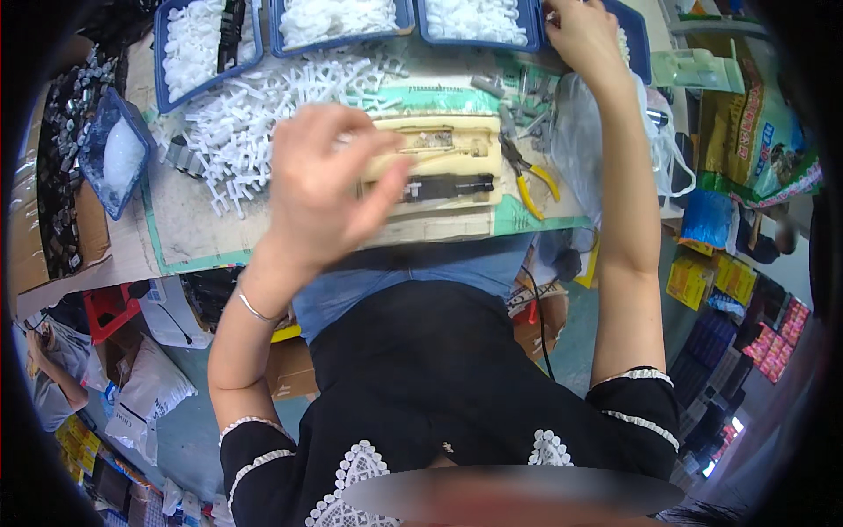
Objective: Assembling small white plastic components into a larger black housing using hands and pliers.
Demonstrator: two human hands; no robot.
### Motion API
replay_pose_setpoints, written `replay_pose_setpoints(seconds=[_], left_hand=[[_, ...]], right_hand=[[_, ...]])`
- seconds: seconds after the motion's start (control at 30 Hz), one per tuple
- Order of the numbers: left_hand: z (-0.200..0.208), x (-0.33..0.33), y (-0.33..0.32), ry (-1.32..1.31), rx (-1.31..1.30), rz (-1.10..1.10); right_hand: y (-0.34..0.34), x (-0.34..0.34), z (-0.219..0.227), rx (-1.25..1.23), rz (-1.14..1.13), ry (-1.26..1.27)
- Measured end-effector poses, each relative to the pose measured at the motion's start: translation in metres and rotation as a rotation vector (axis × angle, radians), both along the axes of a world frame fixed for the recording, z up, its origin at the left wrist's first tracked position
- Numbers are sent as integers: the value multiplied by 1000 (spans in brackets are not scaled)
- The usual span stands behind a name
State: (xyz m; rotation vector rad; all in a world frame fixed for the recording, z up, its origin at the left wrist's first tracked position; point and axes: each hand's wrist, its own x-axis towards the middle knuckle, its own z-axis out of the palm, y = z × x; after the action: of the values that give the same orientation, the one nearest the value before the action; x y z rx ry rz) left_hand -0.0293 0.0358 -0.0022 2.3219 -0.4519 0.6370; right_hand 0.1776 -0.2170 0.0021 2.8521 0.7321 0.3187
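My left hand (pixel 320 180) hovers over the left end of a cream-coloured slotted block (pixel 479 195). Motion smears it, but the thumb stands apart from the curled fingers and I see nothing held. A long black part (pixel 439 187) lies in the block's near slot. At the far right my right hand (pixel 586 39) reaches over a blue tray (pixel 639 39) of small white parts. Its fingertips are pinched together at the tray's left end; what they hold is too small to name. Pliers with yellow handles (pixel 531 184) lie just right of the block.
More blue trays of white parts (pixel 338 25) line the far edge. A heap of white plastic pieces (pixel 255 114) spreads before them. Grey parts (pixel 531 105) and a clear plastic bag (pixel 580 132) lie to the right. A blue bin (pixel 114 154) stands at the left. Another person (pixel 61 369) sits lower left.
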Motion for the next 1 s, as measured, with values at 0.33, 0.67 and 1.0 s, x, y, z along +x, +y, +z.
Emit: replay_pose_setpoints(seconds=[0.33, 0.67, 1.0], left_hand=[[-4, 94, 50, -44, 317, 213], [2, 121, 33, -14, 640, 153], [0, 119, 37, -137, 613, 179]], right_hand=[[-8, 1, -11, -21, 32, -184], [-9, 6, -15, 94, 10, -166], [1, 12, -8, 139, -68, 14]])
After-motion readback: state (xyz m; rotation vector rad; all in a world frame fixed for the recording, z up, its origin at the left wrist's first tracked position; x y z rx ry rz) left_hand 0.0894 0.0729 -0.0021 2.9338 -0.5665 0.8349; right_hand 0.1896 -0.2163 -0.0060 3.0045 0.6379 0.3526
